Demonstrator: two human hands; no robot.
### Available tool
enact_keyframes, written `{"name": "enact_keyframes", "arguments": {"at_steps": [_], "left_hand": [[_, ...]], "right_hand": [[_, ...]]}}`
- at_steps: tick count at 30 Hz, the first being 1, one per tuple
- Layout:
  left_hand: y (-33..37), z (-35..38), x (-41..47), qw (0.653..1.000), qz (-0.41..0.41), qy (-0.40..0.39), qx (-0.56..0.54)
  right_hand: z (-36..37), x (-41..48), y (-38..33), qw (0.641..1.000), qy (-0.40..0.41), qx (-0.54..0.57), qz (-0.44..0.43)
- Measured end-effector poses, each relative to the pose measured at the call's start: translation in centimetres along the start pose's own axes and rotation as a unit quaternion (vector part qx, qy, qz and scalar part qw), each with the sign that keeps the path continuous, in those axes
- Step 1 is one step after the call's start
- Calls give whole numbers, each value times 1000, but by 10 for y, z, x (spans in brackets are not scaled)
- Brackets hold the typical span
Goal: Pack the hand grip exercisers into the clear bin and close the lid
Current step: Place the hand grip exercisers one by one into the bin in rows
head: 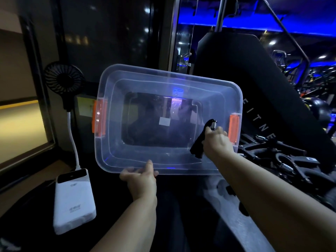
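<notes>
Holding, left hand: the left hand [141,179] grips the near long rim of the clear bin [171,73], thumb up over the edge, fingers curled beneath it
Holding, right hand: the right hand [217,140] is closed round one handle of a black hand grip exerciser [199,142]; the other handle hangs free towards the near rim
Exerciser position: inside the bin's mouth at its right end, just beside the right-end latch [234,129]; whether it touches the wall cannot be told
Exerciser detail: the metal coil spring [213,124] points up and away from the person, just above the knuckles
Bin attitude: lifted and tilted so that the open top faces the camera, long axis running left to right
Bin fittings: one orange latch at each short end, the left-end latch [99,118] and the right-end one; a small pale sticker [164,121] sits on the floor panel
Remaining stock: a pile of hand grip exercisers [283,160], black with metal springs, lies to the right of the bin on a dark surface
Left of bin: a white power bank [74,200] lies flat; a white gooseneck rises from it to a small black fan [62,78]
Behind bin: a black upholstered pad [236,73] with pale lettering that reads in part ITNE; the blue-lit background is too dark to identify
</notes>
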State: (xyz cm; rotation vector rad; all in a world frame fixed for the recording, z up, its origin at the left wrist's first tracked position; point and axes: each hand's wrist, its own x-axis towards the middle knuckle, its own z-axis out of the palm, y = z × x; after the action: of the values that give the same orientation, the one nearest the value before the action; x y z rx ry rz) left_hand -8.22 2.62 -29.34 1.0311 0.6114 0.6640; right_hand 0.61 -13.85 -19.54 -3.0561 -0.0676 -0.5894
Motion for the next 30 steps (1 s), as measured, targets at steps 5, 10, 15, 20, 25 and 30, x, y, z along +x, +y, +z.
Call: {"name": "enact_keyframes", "arguments": {"at_steps": [5,10,15,20,25,30], "left_hand": [[0,-1,0,1000,11,-6,-7],[-1,0,-2,1000,23,-5,-3],[0,1,-1,1000,22,2,-16],[-1,2,-1,1000,27,6,-14],[-1,2,-1,999,31,8,-13],[-2,2,-2,999,34,14,-15]], "right_hand": [[4,17,-5,1000,-8,16,3],[12,37,-10,999,-1,31,20],[19,54,-14,998,38,57,8],[21,65,-14,998,42,-30,-28],[26,65,-11,986,60,-132,-82],[38,57,-13,973,63,-214,-66]]}}
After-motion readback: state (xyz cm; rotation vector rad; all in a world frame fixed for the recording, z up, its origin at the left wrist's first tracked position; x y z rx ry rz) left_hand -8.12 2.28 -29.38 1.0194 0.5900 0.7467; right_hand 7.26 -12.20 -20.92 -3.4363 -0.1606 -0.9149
